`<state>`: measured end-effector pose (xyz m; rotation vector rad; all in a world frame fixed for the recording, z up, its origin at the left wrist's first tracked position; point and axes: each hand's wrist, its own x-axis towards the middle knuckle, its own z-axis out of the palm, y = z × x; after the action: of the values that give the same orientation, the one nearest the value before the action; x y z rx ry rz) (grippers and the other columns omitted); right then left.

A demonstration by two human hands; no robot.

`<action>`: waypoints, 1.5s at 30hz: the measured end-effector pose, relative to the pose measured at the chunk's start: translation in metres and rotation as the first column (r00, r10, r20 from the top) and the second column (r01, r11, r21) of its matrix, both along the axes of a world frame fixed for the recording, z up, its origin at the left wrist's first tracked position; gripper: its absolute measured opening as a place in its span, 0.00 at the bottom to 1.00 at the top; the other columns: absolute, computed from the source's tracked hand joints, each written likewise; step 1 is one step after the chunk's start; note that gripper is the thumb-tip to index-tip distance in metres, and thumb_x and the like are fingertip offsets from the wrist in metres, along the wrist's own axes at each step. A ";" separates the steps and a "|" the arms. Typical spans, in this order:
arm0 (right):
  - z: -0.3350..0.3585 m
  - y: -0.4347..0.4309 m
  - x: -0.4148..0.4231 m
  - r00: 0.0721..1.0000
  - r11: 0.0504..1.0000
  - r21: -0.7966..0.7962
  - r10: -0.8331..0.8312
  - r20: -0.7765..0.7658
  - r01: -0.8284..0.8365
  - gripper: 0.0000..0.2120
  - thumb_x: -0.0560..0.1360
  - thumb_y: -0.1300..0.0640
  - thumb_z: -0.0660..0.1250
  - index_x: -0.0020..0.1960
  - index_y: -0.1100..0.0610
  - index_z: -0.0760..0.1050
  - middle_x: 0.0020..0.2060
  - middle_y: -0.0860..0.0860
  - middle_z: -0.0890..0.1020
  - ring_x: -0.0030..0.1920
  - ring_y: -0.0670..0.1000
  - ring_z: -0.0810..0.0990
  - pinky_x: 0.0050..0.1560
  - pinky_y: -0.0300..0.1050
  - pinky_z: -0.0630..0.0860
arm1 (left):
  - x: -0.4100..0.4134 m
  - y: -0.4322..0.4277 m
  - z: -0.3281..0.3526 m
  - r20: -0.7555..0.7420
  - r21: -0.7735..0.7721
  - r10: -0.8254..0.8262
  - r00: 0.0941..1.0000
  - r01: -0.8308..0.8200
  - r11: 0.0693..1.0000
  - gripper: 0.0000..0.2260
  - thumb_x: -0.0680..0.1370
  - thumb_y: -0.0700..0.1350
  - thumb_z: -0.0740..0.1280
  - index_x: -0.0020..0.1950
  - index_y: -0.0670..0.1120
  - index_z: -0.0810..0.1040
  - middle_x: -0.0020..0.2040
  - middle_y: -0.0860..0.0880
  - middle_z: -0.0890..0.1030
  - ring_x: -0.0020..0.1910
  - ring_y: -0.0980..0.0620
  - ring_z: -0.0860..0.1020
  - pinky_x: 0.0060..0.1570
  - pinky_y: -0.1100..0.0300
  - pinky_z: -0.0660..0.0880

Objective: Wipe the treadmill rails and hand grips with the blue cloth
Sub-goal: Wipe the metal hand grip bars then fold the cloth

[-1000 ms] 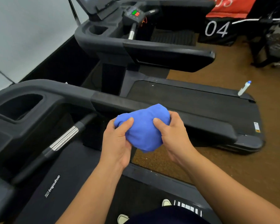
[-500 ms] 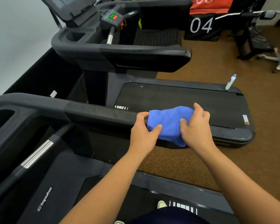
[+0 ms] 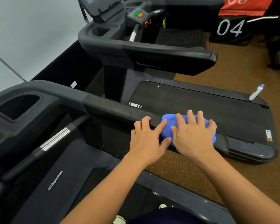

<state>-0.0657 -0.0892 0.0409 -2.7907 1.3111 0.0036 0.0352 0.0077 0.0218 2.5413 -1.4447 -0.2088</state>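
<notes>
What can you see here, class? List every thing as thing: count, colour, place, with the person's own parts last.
blue cloth: one, blue, on the near rail's rear end.
near rail: one, black, across the middle.
silver handlebar: one, silver and black, lower left.
far treadmill: one, black, beyond the near rail.
bottle: one, white with a blue cap, on the far treadmill's rear corner.
console: one, dark with green and red buttons, top.
sign: one, black with a white "04", top right.
floor: one, brown, right.
left grip: one, fingers spread on the rail, index finger touching the cloth.
right grip: one, pressing flat on the cloth.
</notes>
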 end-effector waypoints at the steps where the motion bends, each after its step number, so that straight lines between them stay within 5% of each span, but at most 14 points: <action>1: -0.002 0.005 0.007 0.998 0.999 -0.013 0.045 -0.039 -0.046 0.23 0.77 0.47 0.55 0.64 0.58 0.74 0.68 0.63 0.70 0.69 0.68 0.65 0.60 0.67 0.61 | 0.004 0.006 0.001 0.000 0.034 0.020 1.000 -0.020 0.999 0.29 0.76 0.64 0.58 0.76 0.62 0.53 0.74 0.45 0.52 0.68 0.43 0.54 0.63 0.49 0.61; 5: 0.006 0.036 0.040 0.969 0.969 0.015 0.245 -0.016 -0.245 0.22 0.70 0.47 0.71 0.60 0.57 0.78 0.66 0.64 0.72 0.67 0.68 0.67 0.57 0.65 0.67 | 0.026 0.041 0.002 0.012 0.139 0.137 0.991 -0.137 0.981 0.31 0.78 0.62 0.57 0.77 0.59 0.47 0.77 0.44 0.45 0.74 0.42 0.46 0.68 0.45 0.57; 9: 0.011 0.068 0.079 0.887 0.888 0.051 0.459 -0.055 -0.457 0.21 0.80 0.45 0.53 0.70 0.52 0.64 0.74 0.57 0.61 0.74 0.62 0.54 0.66 0.59 0.58 | 0.049 0.085 0.009 0.012 0.188 0.304 0.953 -0.301 0.935 0.30 0.79 0.61 0.55 0.77 0.57 0.48 0.78 0.45 0.43 0.76 0.42 0.41 0.71 0.45 0.53; 15: 0.025 0.134 0.135 0.737 0.737 0.116 0.674 -0.053 -0.666 0.21 0.80 0.44 0.52 0.68 0.53 0.67 0.66 0.54 0.72 0.67 0.58 0.66 0.62 0.56 0.65 | 0.076 0.169 0.027 0.041 0.219 0.527 0.849 -0.522 0.824 0.30 0.78 0.64 0.54 0.77 0.57 0.50 0.78 0.45 0.48 0.76 0.42 0.41 0.72 0.45 0.51; 23: 0.040 0.254 0.212 0.289 0.314 0.226 0.948 -0.137 -0.922 0.28 0.78 0.40 0.56 0.75 0.49 0.56 0.73 0.56 0.60 0.72 0.60 0.59 0.67 0.59 0.59 | 0.115 0.321 0.053 0.158 0.216 0.762 0.628 -0.775 0.594 0.34 0.76 0.67 0.55 0.77 0.56 0.50 0.77 0.44 0.53 0.75 0.43 0.49 0.71 0.45 0.54; 27: 0.049 0.324 0.259 0.146 0.163 0.200 0.984 -0.100 -0.966 0.32 0.77 0.39 0.58 0.76 0.48 0.52 0.76 0.55 0.55 0.74 0.60 0.55 0.68 0.63 0.56 | 0.141 0.394 0.068 0.215 0.178 0.827 0.519 -0.854 0.490 0.34 0.76 0.67 0.54 0.78 0.55 0.49 0.78 0.43 0.50 0.77 0.42 0.45 0.72 0.46 0.52; 41: 0.138 0.476 0.377 0.139 0.136 -0.049 0.988 -0.064 -0.989 0.34 0.76 0.32 0.51 0.76 0.46 0.50 0.77 0.54 0.52 0.76 0.60 0.48 0.68 0.67 0.50 | 0.229 0.537 0.145 0.322 0.020 0.877 0.357 -0.928 0.371 0.30 0.79 0.65 0.45 0.78 0.53 0.49 0.78 0.41 0.51 0.77 0.42 0.45 0.74 0.45 0.47; 45: 0.195 0.487 0.404 0.128 0.128 -0.212 0.992 0.017 -0.969 0.34 0.77 0.33 0.51 0.77 0.48 0.49 0.77 0.55 0.49 0.76 0.58 0.45 0.71 0.65 0.49 | 0.250 0.545 0.195 0.378 -0.147 0.872 0.311 -0.910 0.388 0.30 0.80 0.63 0.43 0.78 0.51 0.48 0.78 0.41 0.52 0.77 0.42 0.45 0.74 0.45 0.46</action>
<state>0.3379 0.3982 0.2358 -3.0335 -0.8813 -0.2575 0.2852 0.5522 0.2170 3.1291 0.1944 0.4823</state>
